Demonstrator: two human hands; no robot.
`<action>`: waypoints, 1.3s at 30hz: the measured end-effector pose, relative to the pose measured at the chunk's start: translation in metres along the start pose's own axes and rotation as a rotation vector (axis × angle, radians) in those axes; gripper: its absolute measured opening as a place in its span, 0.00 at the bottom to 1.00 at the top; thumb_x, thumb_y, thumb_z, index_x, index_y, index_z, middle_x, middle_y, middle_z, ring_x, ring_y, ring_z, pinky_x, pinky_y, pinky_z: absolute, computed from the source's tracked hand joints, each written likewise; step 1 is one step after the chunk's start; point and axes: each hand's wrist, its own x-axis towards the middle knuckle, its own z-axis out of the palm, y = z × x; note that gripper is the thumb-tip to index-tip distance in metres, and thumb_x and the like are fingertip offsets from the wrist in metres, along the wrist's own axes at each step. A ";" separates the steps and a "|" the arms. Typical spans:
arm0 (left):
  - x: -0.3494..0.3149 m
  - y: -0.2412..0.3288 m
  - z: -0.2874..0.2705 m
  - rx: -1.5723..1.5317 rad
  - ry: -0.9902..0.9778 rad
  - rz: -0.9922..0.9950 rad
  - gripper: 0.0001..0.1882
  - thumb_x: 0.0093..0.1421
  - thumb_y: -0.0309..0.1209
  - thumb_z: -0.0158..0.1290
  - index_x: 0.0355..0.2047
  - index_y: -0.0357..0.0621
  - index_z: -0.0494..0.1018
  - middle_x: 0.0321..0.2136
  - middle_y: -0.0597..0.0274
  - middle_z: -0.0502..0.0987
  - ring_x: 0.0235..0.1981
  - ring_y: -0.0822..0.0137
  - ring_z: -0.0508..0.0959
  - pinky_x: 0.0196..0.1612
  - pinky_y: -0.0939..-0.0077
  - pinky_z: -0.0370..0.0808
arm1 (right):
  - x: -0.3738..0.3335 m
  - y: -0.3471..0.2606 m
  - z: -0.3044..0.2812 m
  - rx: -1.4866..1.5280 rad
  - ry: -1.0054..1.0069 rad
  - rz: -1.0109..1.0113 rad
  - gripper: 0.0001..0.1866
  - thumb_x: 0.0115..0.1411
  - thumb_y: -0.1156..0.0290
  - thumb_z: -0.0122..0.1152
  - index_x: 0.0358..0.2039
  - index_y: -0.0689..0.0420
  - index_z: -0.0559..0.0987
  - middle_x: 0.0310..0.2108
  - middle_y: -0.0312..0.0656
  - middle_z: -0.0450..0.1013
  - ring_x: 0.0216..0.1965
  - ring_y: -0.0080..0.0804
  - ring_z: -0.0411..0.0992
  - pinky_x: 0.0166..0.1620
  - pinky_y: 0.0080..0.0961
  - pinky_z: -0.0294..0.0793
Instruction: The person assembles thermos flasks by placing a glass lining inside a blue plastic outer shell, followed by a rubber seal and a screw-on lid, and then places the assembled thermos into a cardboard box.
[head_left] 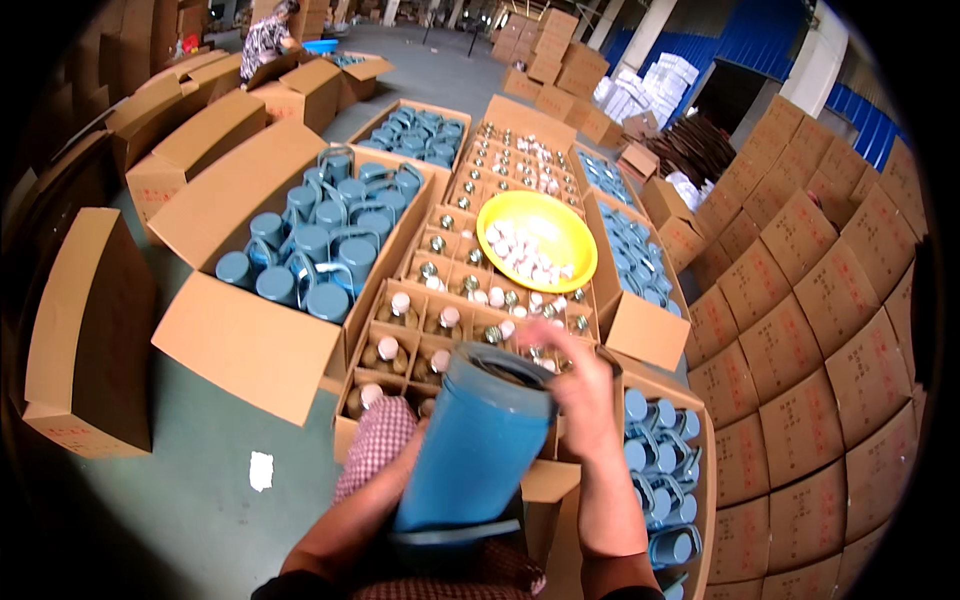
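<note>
Hands work a blue flask shell (480,440) at the lower centre of the frame: the right hand (580,395) has its fingers curled over the open mouth, while the left hand (405,455) is hidden behind it, grip impossible to tell. Assembly seems under way, likely seating a liner; next needs a steady push.

Yellow bowl (537,240) of caps sits above, on the divided carton (480,300).
</note>
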 end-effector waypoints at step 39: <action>0.075 0.098 -0.056 -0.638 0.393 -0.048 0.24 0.61 0.46 0.45 0.51 0.42 0.67 0.44 0.53 0.74 0.42 0.56 0.76 0.45 0.60 0.76 | 0.001 0.123 -0.048 -0.761 0.005 0.176 0.25 0.44 0.70 0.62 0.46 0.51 0.71 0.28 0.43 0.75 0.30 0.44 0.74 0.35 0.38 0.74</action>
